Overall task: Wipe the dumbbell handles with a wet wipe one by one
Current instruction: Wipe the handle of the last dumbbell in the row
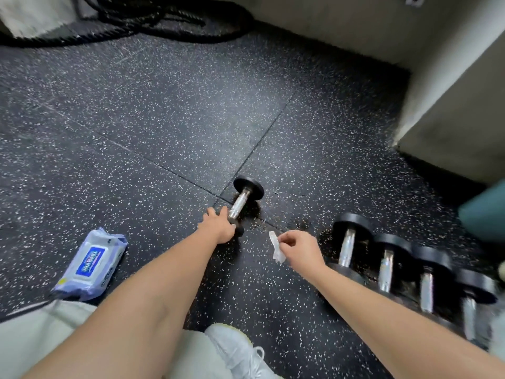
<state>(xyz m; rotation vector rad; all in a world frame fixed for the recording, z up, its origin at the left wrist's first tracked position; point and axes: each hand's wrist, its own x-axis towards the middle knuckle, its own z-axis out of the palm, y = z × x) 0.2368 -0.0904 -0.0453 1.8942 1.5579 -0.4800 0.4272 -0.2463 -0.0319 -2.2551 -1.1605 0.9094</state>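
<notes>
A small dumbbell (241, 201) with black ends and a chrome handle lies on the speckled rubber floor ahead of me. My left hand (218, 225) grips its near end, covering that weight. My right hand (300, 248) pinches a crumpled white wet wipe (276, 247) just right of the dumbbell, not touching it. A row of several more dumbbells (388, 265) lies side by side at the right, chrome handles facing up.
A blue-and-white pack of wet wipes (91, 265) lies on the floor at the left. Black battle ropes (164, 17) coil at the back. A pale wall corner (448, 113) stands at the right. My shoe (240, 351) and trouser leg are at the bottom.
</notes>
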